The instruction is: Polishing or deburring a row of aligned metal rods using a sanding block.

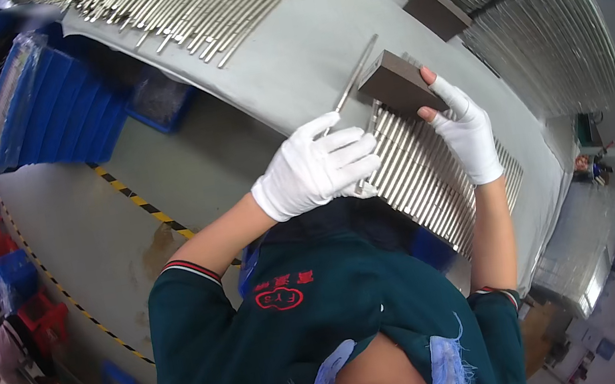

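Note:
My left hand, in a white glove, is closed round a thin silver metal rod. The rod slants up and to the right out of my fingers, and the palm hides part of it. In my right hand is a dark brown rectangular block, gripped between thumb and fingers. That glove leaves the thumb tip and a fingertip bare. The block is close beside the rod; whether they touch I cannot tell. Under and between my hands lies a row of similar silver rods, side by side on the pale-covered table.
More rods lie at the table's far left. A second brown block sits near stacked, plastic-wrapped rods at the far right. Blue bins are stacked left of the table. Yellow-black tape marks the floor; people sit farther left.

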Demonstrator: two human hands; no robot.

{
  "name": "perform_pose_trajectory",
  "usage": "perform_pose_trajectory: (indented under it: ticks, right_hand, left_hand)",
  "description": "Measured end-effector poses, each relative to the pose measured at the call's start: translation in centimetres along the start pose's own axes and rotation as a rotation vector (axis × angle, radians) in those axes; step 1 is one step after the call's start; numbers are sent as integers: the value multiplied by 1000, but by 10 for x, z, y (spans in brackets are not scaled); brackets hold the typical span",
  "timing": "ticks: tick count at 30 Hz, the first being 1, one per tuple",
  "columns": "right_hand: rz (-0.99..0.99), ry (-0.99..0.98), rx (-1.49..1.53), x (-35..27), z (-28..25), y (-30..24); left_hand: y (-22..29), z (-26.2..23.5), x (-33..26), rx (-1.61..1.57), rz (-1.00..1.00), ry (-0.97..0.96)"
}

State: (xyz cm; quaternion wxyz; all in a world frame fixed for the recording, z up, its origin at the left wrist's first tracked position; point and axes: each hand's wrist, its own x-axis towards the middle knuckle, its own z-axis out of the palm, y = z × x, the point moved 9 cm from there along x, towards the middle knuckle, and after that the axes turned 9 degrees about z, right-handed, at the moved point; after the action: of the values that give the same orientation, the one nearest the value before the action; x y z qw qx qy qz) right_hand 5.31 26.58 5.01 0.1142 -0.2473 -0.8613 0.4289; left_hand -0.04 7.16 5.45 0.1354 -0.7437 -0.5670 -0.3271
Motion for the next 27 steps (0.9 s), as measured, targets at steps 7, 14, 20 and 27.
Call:
perform_pose_trajectory:
  ticks: [7, 14, 20, 27]
  right_hand:
    - [71, 17, -63, -26, -34, 21]
    - [313, 55, 109, -97, -99, 90]
    - [329, 18, -98, -106, -100, 122]
    - [70, 20, -586, -111, -67, 65]
  left_hand:
    - [0, 4, -7, -5, -7, -14]
    - [-5, 26, -30, 70, -67, -164]
    - [-13, 26, -24, -37, -62, -243]
    - [-37, 19, -18, 87, -259, -357]
